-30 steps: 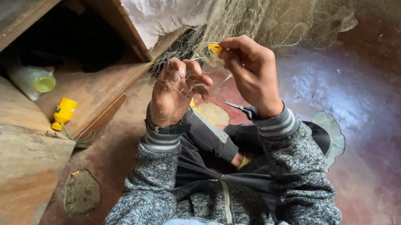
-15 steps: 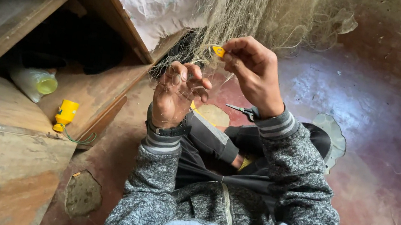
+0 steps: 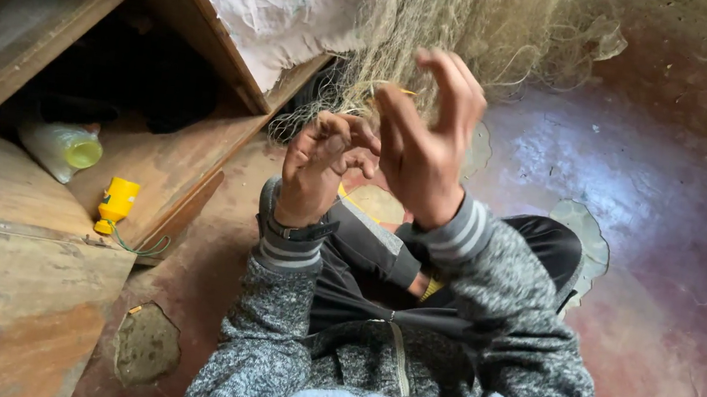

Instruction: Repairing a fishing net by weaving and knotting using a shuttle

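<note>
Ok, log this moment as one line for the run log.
left hand: fingers curled at net | right hand: raised at net, yellow bit barely visible | yellow spool: on wooden shelf

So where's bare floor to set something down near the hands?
Bare red floor lies right of the right hand, past the raised knee. A narrower strip runs between the left hand and the wooden shelf. It is crowded ahead, where the net hangs, and over the lap.
</note>
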